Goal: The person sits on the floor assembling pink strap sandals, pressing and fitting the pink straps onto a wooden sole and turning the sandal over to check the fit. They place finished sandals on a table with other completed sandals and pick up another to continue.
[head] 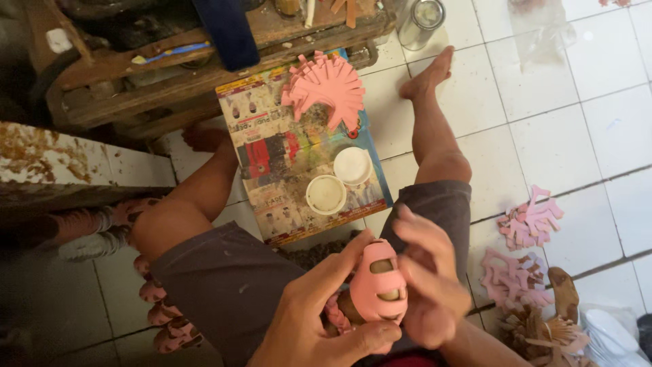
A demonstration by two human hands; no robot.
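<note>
**Both hands on a pink sandal**

Held over the lap, the pink sandal (378, 285) sits between both hands. Left hand (319, 319) curls its fingers round it; right hand (428, 282) presses its side, fingers loosely bent. Farther off, a glue tub (326, 194) and lid (353, 165) rest on a printed board (272, 170), with pink cut pieces (326, 85) beyond.

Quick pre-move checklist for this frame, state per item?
1. Left hand gripping pink sandal upper: ok.
2. Right hand on the upper: touching its right side, blurred; grip cannot tell.
3. Open glue tub and its lid on the printed board: ok.
4. Pink cut pieces fanned on the board: ok.
5. Glue on the upper: cannot tell.
</note>
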